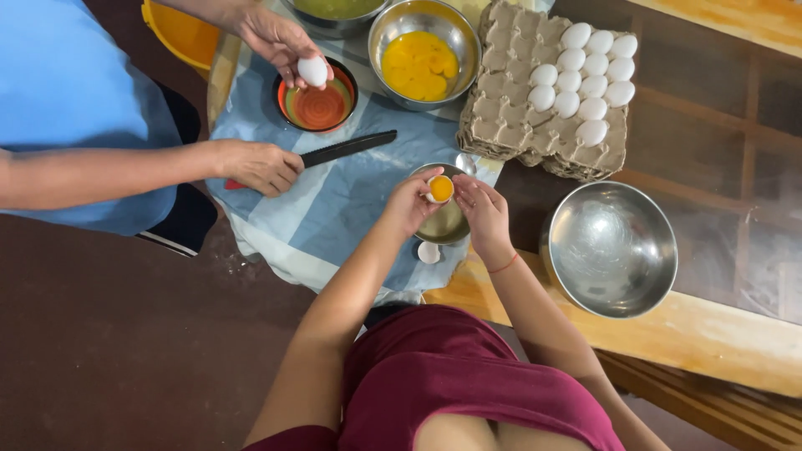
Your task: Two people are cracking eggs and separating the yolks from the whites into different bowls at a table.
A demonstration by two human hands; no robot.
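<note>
My left hand [411, 203] pinches an open white eggshell half [440, 190] with an orange yolk sitting in it. It hangs just over a small steel bowl [449, 227] on the blue-and-white cloth [347, 200]. My right hand [486, 210] is curled close against the shell's right side, fingertips at its rim. Whether it holds another piece of shell is hidden. A bit of white shell [428, 252] lies on the cloth below the small bowl.
Another person in blue holds a white egg [313, 71] over a red bowl [317, 106] and grips a black knife [347, 149]. Also there are a steel bowl of yolks [424, 57], a carton tray with several eggs [543, 100] and a large empty steel bowl [611, 250].
</note>
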